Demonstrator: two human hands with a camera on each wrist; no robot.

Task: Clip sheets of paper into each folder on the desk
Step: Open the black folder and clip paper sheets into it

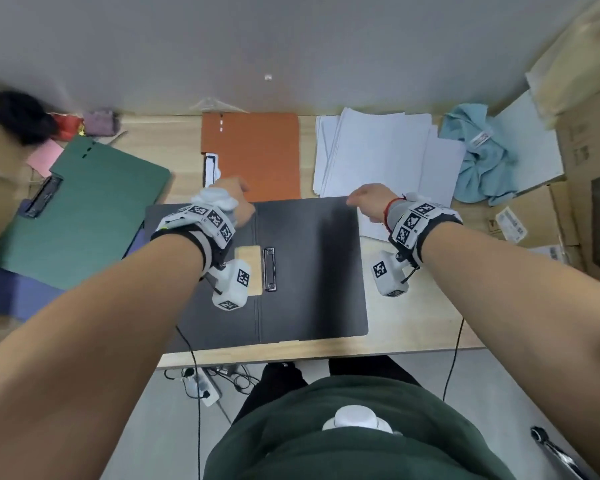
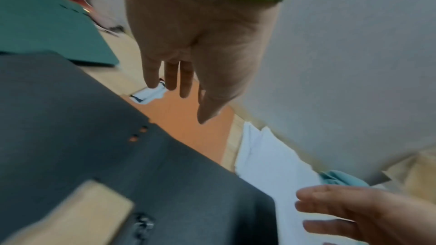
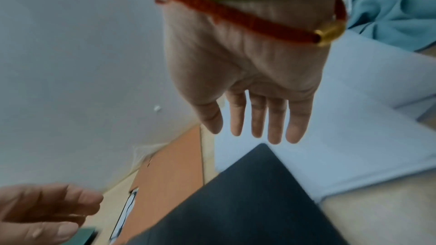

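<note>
Black folder (image 1: 305, 268): lies open and flat on the counter (image 1: 413, 327) right in front of the person, metal clip (image 1: 269, 269) beside the spine, no sheet under it.
Paper stack (image 1: 378, 154): loose and fanned, just beyond the black folder's far right corner; one sheet runs under that edge.
Right hand (image 1: 369, 199): fingers straight and apart, empty, over that corner next to the stack.
Left hand (image 1: 234, 199): fingers relaxed and spread, empty, over the folder's far edge near the orange folder (image 1: 257, 154).
Risk, paper: a pull on the fanned stack likely drags several sheets or skews them.
Risk, folder: with neither hand pressing it, it may slide.
Other folders: the green folder (image 1: 80, 209) on the left looks closed, unfilled as far as I can tell.
</note>
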